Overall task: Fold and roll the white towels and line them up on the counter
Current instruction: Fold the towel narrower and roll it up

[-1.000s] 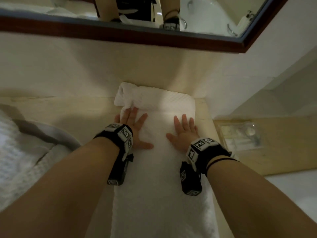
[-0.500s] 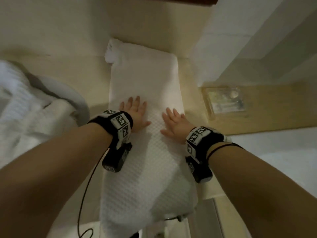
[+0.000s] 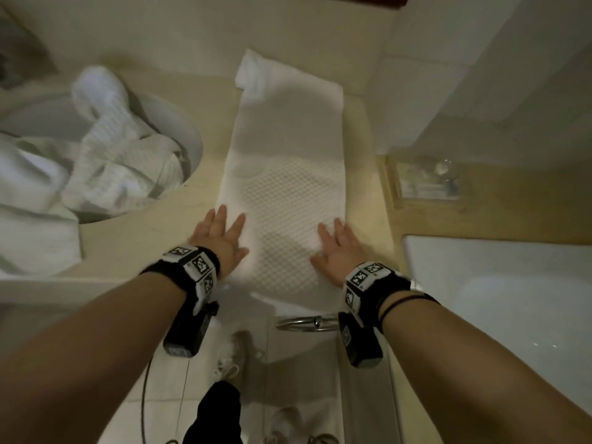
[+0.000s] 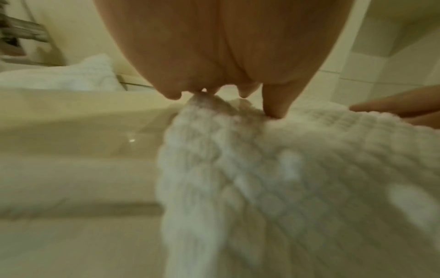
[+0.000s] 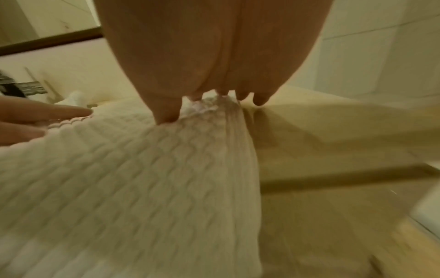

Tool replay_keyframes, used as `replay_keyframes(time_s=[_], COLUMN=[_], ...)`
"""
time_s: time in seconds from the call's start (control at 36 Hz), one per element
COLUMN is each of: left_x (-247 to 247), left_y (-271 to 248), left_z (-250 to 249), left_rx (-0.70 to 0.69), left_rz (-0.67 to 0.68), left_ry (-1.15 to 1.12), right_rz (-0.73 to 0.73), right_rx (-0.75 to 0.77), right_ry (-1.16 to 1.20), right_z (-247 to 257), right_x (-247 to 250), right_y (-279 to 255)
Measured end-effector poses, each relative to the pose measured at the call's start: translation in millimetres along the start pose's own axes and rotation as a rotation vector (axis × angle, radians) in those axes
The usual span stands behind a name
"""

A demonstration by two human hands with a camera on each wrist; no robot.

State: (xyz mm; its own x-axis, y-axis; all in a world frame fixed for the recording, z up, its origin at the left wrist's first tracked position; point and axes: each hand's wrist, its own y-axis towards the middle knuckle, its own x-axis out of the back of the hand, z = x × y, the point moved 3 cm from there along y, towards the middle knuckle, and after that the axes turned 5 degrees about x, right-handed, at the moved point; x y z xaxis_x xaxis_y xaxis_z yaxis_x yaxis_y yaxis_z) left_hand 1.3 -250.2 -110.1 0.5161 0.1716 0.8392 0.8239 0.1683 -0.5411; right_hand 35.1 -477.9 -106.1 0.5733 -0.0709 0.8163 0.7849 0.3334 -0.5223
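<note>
A long white waffle-weave towel (image 3: 285,174) lies folded into a narrow strip on the beige counter (image 3: 160,238), running from the back wall to the front edge, where its end hangs over. My left hand (image 3: 221,238) lies flat with spread fingers on the strip's left edge near the front. My right hand (image 3: 336,248) lies flat on its right edge. The left wrist view shows the thumb (image 4: 276,105) pressing the towel (image 4: 297,178). In the right wrist view the thumb (image 5: 166,111) presses the towel (image 5: 131,178) too.
A round white basin (image 3: 179,129) at left holds a heap of crumpled white towels (image 3: 105,149). A clear tray (image 3: 426,177) sits on the wooden ledge at right, with a white tub (image 3: 496,299) beyond it. A metal ring (image 3: 307,323) hangs under the counter edge.
Both flat hands have slid along the towel from its far part toward the counter's front edge. The head view has tilted down, so the mirror is out of sight.
</note>
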Motion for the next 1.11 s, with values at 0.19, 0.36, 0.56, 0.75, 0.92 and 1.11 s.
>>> replay_keyframes(time_s=[0.19, 0.36, 0.56, 0.75, 0.92, 1.11], left_x=[2.8, 11.3, 31.4, 60.8, 80.6, 126.9], left_y=[-23.3, -25.1, -14.1, 39.6, 84.9, 134.4], left_z=[23.1, 27.4, 27.3, 19.5, 21.5, 19.9], left_rx=[0.19, 0.073, -0.018, -0.026, -0.047, -0.108], left_rz=[0.041, 0.066, 0.092, 0.058, -0.017, -0.159], left_ry=[-0.281, -0.275, -0.435, -0.595, -0.568, -0.687], right_rz=[-0.23, -0.2, -0.207, -0.267, -0.183, -0.371], right_rx=[-0.25, -0.407, -0.406, -0.394, -0.406, -0.278], right_ry=[0.359, 0.476, 0.796, 0.851, 0.753, 0.951], right_z=[-2.4, -3.9, -3.7, -11.7, -25.6, -44.6], right_x=[-11.2, -15.2, -0.5, 34.5, 59.8, 98.2], right_y=[-29.8, -28.8, -8.1, 33.4, 69.6, 124.3])
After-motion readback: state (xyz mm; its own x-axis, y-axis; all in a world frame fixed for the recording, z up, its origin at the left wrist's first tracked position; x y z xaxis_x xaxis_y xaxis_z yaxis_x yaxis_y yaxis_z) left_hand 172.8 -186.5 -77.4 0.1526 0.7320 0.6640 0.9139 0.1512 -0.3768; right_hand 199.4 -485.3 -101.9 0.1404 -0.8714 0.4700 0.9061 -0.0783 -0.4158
